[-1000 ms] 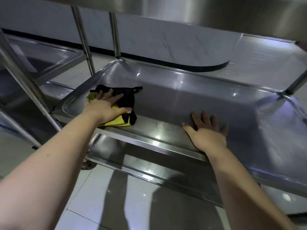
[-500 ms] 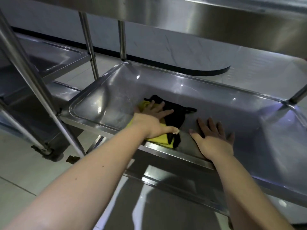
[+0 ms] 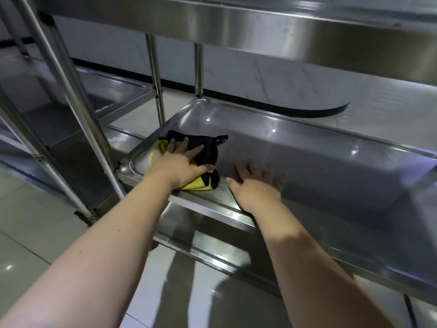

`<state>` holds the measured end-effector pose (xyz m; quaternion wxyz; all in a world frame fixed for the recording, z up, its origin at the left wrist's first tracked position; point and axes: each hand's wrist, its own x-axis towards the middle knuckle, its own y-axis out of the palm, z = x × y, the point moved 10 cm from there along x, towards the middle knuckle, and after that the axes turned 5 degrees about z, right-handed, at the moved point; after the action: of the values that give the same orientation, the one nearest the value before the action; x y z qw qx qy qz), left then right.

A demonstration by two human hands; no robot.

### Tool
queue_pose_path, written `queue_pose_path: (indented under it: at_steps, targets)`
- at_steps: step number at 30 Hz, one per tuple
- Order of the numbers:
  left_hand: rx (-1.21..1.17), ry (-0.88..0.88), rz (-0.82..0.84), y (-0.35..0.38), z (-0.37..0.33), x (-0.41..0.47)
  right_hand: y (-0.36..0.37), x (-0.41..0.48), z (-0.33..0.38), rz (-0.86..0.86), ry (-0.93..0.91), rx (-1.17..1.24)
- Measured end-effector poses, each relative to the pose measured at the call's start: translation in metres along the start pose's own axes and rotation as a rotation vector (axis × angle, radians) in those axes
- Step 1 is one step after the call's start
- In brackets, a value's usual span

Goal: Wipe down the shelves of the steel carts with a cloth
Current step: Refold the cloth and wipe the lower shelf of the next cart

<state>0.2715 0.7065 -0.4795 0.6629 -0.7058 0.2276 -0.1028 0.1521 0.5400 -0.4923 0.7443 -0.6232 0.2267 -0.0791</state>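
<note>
A folded black and yellow cloth (image 3: pixel 208 147) lies at the left end of the steel cart's middle shelf (image 3: pixel 319 157). My left hand (image 3: pixel 179 162) presses flat on the cloth with fingers spread and straight. My right hand (image 3: pixel 255 185) rests flat on the same shelf just right of the cloth, near the front rim, slightly blurred. The cart's top shelf (image 3: pixel 307 31) overhangs both hands, and its bottom shelf (image 3: pixel 295 252) lies below them.
A second steel cart (image 3: pixel 113 95) stands close on the left, its slanted posts (image 3: pixel 71 95) beside the shelf corner. Upright posts (image 3: pixel 156 81) rise behind the cloth. Pale floor tiles (image 3: pixel 35 245) and a curved black-edged wall base (image 3: pixel 319 112) surround the carts.
My left hand slid the cloth from the shelf's middle back to its left end. My right hand stayed on the shelf near the front rim, now close beside the cloth.
</note>
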Motion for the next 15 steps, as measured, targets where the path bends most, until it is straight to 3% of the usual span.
queue_pose_path:
  at_steps: [3,7,12,15]
  targets:
    - [0.026,0.062,-0.028,-0.001,-0.01,-0.011,0.009,0.009,0.005,0.015,0.037,0.037]
    - [0.074,0.046,0.074,0.006,0.02,-0.013,0.01,0.006,0.001,-0.024,0.035,0.072]
    - [0.1,-0.165,0.057,-0.011,0.081,0.013,0.01,0.005,0.004,-0.034,0.027,0.073]
    - [0.096,-0.243,0.05,-0.012,0.062,0.031,0.008,0.004,0.002,-0.045,0.012,0.194]
